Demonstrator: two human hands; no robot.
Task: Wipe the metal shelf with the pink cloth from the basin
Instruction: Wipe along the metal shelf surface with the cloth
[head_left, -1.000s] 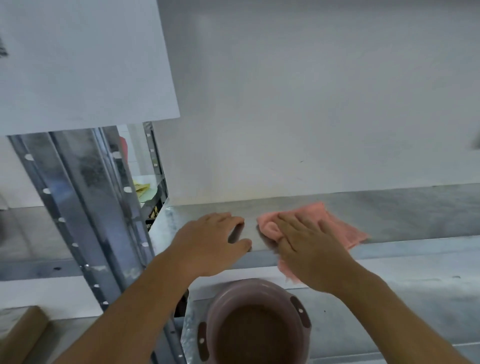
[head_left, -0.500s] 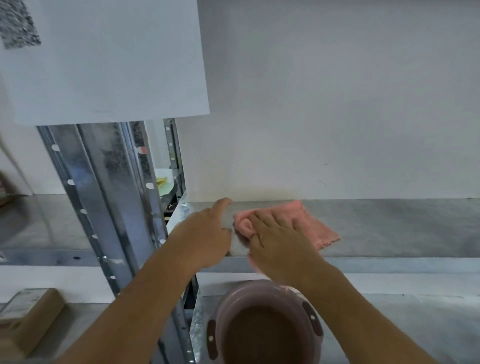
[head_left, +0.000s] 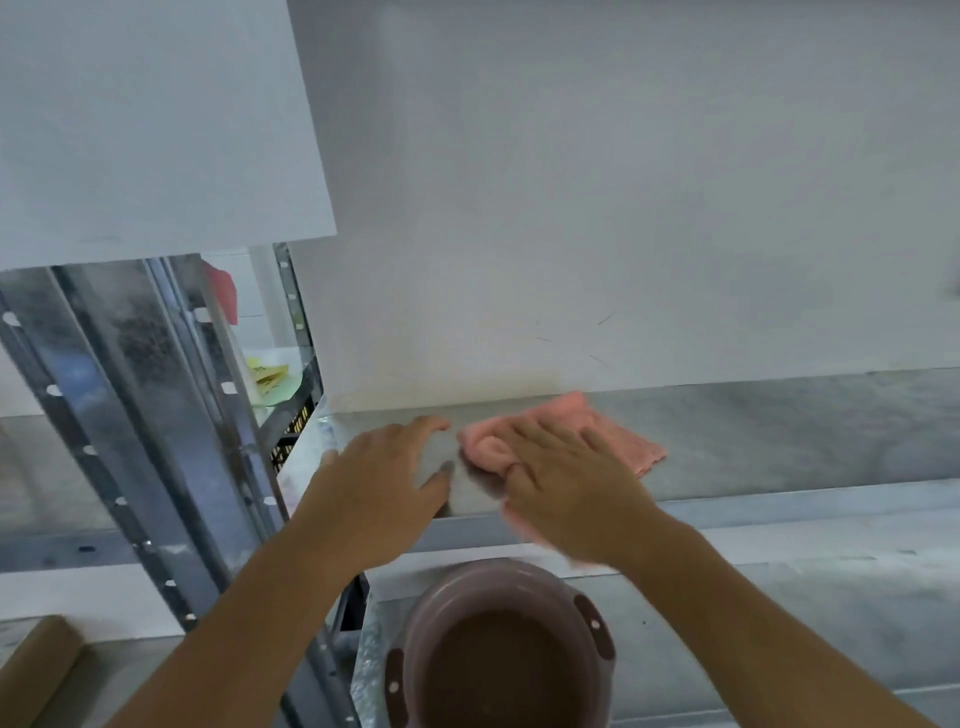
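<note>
A pink cloth (head_left: 621, 439) lies bunched on the grey metal shelf (head_left: 779, 436) near its left end. My right hand (head_left: 566, 483) presses flat on the cloth, fingers spread, and covers its near half. My left hand (head_left: 384, 478) rests palm down on the bare shelf just left of the cloth, fingers apart, holding nothing. A pink basin (head_left: 498, 649) with dark handles stands on the shelf below, directly under my hands.
Galvanised uprights (head_left: 156, 415) with punched holes rise at the left. A white wall backs the shelf. Yellow and green papers (head_left: 270, 376) lie on a further rack behind the uprights. A brown cardboard piece (head_left: 31, 670) sits at bottom left. A white panel hangs at top left.
My right hand and the cloth slid left along the shelf, then slightly back toward the right. My left hand stayed near the shelf's left end, fingers now spread flat.
</note>
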